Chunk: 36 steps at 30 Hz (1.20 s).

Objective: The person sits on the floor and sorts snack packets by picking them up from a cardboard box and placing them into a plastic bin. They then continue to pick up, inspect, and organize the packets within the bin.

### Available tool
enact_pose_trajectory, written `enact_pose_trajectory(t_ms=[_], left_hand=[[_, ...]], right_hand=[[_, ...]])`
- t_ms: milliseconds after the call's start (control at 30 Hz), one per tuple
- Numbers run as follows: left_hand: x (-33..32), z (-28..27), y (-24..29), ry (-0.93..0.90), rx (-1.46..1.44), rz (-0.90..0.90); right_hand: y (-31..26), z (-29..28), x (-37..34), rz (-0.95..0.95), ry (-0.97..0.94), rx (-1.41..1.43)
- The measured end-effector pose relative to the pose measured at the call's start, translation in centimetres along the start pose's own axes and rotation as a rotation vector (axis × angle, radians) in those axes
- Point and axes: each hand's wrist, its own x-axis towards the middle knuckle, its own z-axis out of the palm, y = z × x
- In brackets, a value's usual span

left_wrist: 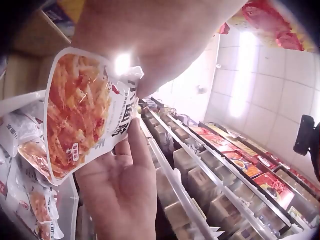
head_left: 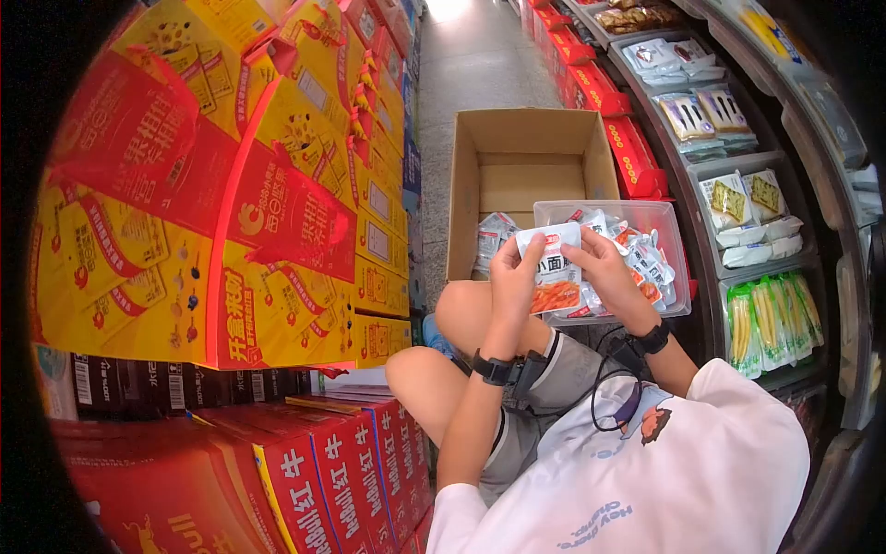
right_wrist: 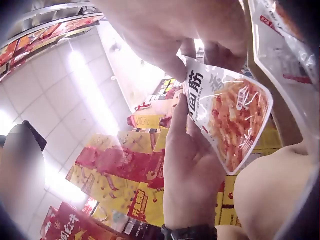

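Both hands pinch one white snack packet point(head_left: 557, 270) by its upper corners, its printed front with red-orange food facing up. The left hand point(head_left: 513, 280) grips its left side, thumb on the front; the right hand point(head_left: 609, 275) grips the right side. In the left wrist view the packet point(left_wrist: 82, 115) spans between the left hand point(left_wrist: 145, 30) above and the right hand point(left_wrist: 120, 190) below. The right wrist view shows the packet point(right_wrist: 232, 115) between the right hand point(right_wrist: 180, 30) and the left hand point(right_wrist: 192, 175). Similar packets point(head_left: 651, 263) fill a clear plastic bin point(head_left: 685, 277) just beyond.
An open cardboard box point(head_left: 466, 175) stands behind and under the bin, with more packets point(head_left: 496, 233) inside. Yellow and red cartons point(head_left: 295, 212) stack at left, above red drink cases point(head_left: 323, 471). Shelf trays of packaged food point(head_left: 752, 203) line the right. Grey floor point(head_left: 461, 55) runs ahead.
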Motion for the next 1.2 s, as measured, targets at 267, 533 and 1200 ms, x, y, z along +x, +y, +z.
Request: enact_pose_trajectory(t_ms=[267, 533, 1200], left_hand=[[-0.2, -0.3, 0.6, 0.001, 0.030, 0.064], [-0.8, -0.6, 2.6, -0.036, -0.110, 0.075], [2.4, -1.1, -4.5, 0.024, 0.011, -0.133]], right_hand=[[-0.8, 1.1, -0.9, 0.012, -0.016, -0.112], [-0.8, 2.8, -1.7, -0.065, -0.051, -0.142], [5.7, -0.6, -2.2, 0.065, 0.022, 0.096]])
